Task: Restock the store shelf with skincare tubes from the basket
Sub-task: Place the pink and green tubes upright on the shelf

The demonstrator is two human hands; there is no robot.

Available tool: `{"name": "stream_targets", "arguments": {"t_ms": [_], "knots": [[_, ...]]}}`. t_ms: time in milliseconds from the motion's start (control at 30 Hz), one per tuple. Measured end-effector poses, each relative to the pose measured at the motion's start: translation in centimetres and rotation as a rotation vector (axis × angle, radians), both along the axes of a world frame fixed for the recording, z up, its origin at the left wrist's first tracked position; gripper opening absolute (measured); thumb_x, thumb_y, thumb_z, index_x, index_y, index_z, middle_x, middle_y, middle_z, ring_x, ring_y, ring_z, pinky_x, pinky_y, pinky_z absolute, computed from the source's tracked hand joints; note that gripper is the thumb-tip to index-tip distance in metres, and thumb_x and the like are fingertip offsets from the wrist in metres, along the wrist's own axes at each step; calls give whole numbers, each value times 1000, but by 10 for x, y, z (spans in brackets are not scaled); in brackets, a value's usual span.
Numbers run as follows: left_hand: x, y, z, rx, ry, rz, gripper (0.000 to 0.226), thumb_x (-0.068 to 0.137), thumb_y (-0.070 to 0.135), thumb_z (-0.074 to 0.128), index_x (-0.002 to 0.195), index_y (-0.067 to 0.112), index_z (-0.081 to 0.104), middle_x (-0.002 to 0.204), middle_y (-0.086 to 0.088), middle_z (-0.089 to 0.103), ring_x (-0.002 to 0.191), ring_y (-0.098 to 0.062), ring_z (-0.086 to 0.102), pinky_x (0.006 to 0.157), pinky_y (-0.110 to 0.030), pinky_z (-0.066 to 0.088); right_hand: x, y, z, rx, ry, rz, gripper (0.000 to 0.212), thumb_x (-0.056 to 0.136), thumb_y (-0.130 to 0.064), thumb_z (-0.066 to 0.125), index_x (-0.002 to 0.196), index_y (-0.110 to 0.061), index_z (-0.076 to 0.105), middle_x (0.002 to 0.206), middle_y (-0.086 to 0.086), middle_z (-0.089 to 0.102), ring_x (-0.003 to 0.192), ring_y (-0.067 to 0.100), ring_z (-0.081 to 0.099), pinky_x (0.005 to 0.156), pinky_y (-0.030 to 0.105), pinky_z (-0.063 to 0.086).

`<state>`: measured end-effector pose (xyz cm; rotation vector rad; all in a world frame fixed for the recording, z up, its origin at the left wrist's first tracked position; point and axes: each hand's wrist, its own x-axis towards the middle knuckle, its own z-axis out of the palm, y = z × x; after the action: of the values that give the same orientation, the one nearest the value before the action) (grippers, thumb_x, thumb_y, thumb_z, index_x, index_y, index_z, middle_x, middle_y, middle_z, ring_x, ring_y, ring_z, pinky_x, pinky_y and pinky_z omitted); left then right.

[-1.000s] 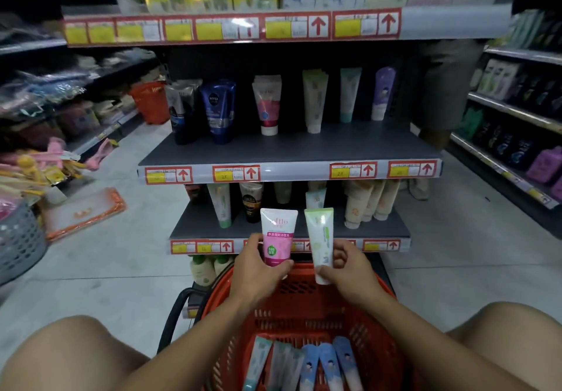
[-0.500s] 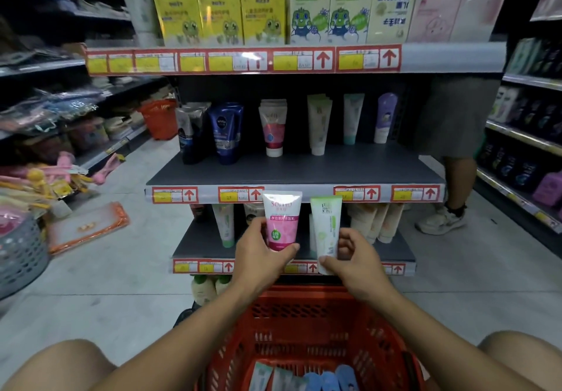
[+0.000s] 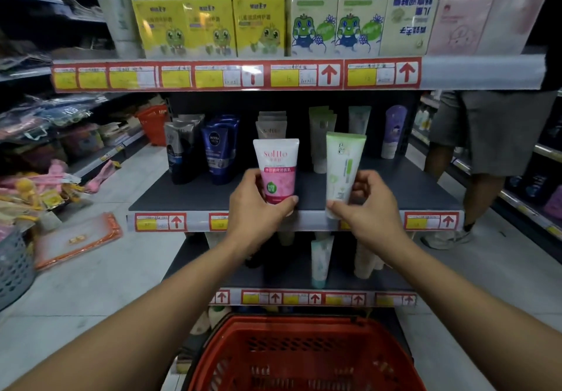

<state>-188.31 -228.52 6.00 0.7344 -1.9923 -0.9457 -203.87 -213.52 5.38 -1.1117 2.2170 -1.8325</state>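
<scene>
My left hand (image 3: 257, 205) grips a pink and white tube (image 3: 276, 167) upright by its lower end. My right hand (image 3: 366, 205) grips a white and green tube (image 3: 342, 165), also upright. Both tubes are held over the front edge of the dark middle shelf (image 3: 188, 192), in front of matching tubes standing at the back: a pink-white row (image 3: 271, 126) and a green-white row (image 3: 321, 126). The red basket (image 3: 304, 357) sits low in front of me; its contents are out of view.
Dark and blue tubes (image 3: 219, 147) stand at the shelf's left, a purple tube (image 3: 393, 130) at its right. A lower shelf (image 3: 289, 275) holds more tubes. A person's legs (image 3: 474, 183) stand at the right of the shelf unit. A grey basket (image 3: 15, 266) is at far left.
Both hands have risen with their tubes from above the basket up to the middle shelf's front edge. The view has tilted up, and the basket's tubes have dropped out of sight.
</scene>
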Motion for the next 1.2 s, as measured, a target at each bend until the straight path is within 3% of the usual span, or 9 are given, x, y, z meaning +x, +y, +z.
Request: {"name": "stream_targets", "arguments": {"t_ms": [167, 300, 433, 567, 733, 867, 1000, 1200], "knots": [[-30, -31, 13, -27, -26, 39, 57, 73, 32, 90, 118, 20, 57, 99, 11, 67, 88, -4, 64, 74, -17, 49, -28, -32, 10, 77, 71, -72, 54, 72, -25, 88, 113, -25, 52, 103, -8, 68, 93, 11, 68, 83, 37, 59], [-47, -52, 13, 0, -58, 33, 63, 73, 28, 90, 122, 22, 52, 95, 18, 60, 86, -1, 62, 68, -9, 43, -44, -56, 11, 161, 138, -120, 53, 72, -25, 88, 108, -24, 48, 99, -4, 65, 91, 17, 65, 76, 34, 54], [-59, -69, 8, 22, -103, 30, 70, 71, 20, 89, 130, 18, 51, 97, 17, 59, 90, -8, 62, 73, -18, 45, -60, -77, 7, 243, 187, -132, 55, 72, -28, 88, 105, -22, 44, 99, -2, 60, 91, 20, 61, 71, 29, 44], [-66, -79, -2, 53, -110, 31, 69, 72, 18, 87, 131, 21, 51, 97, 15, 61, 90, -9, 63, 71, -17, 44, -75, -89, 0, 298, 197, -138, 56, 72, -36, 87, 105, -23, 44, 104, 0, 62, 96, 24, 64, 76, 34, 52], [-68, -77, -11, 12, -87, 39, 70, 73, 29, 89, 130, 20, 50, 108, 9, 65, 97, -11, 64, 80, -22, 46, -81, -91, -12, 359, 273, -169, 55, 71, -43, 84, 109, -17, 54, 107, 4, 64, 98, 24, 63, 75, 33, 51], [-71, -79, -14, -9, -91, 92, 65, 72, 32, 91, 123, 17, 54, 102, 9, 61, 94, -13, 62, 79, -23, 45, -83, -94, -19, 373, 341, -175, 43, 76, -38, 78, 108, -17, 59, 104, 4, 64, 97, 25, 63, 71, 30, 47], [-74, -80, -14, -8, -97, 110, 63, 73, 34, 91, 122, 18, 56, 105, 5, 66, 97, -16, 64, 79, -25, 47, -85, -98, -13, 433, 304, -138, 53, 77, -42, 80, 119, -18, 59, 116, 5, 67, 105, 25, 65, 81, 34, 54], [-78, -91, -4, 65, -192, 136, 68, 69, 39, 92, 125, 20, 58, 112, 5, 68, 105, -21, 67, 90, -33, 54, -102, -106, 2, 589, 286, -55, 56, 72, -54, 81, 114, -22, 64, 114, 3, 70, 105, 26, 67, 85, 36, 55]]}}
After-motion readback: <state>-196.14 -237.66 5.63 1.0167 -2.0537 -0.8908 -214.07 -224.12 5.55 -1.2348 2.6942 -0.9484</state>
